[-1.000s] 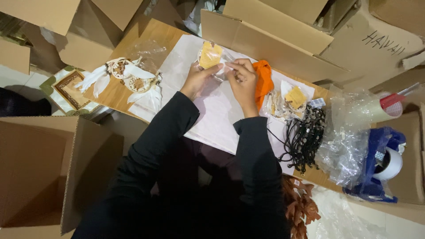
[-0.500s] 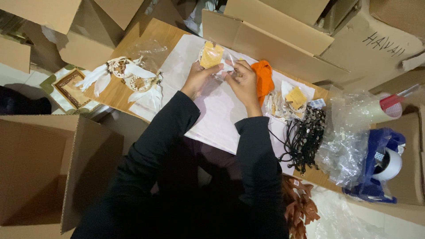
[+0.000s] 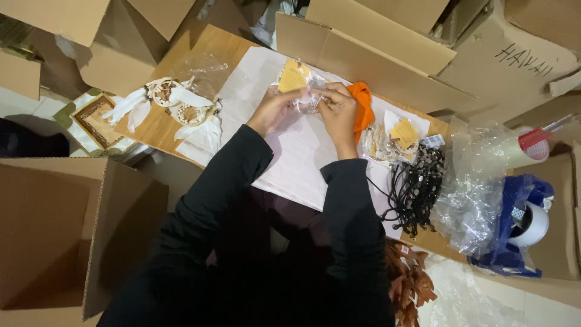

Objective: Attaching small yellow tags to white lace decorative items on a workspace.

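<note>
**Small clear packet held in both hands**

Nearest, black sleeves reach out over the white sheet [image 3: 302, 163] on the surface; left hand [image 3: 272, 110] and right hand [image 3: 338, 112] each pinch the clear packet [image 3: 301, 91] with its yellow card; packing looks midway; black cords [image 3: 417, 188] and another carded packet [image 3: 396, 138] lie unhandled; farther, cardboard boxes [image 3: 375, 42].

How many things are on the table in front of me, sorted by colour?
Yellow card packets: 2, one in the hands, one at right
Orange cloth: 1
White feathered ornaments: 1 cluster, number within it unclear
Black cord bundle: 1
Blue tape dispenser: 1
Total: 6
</note>
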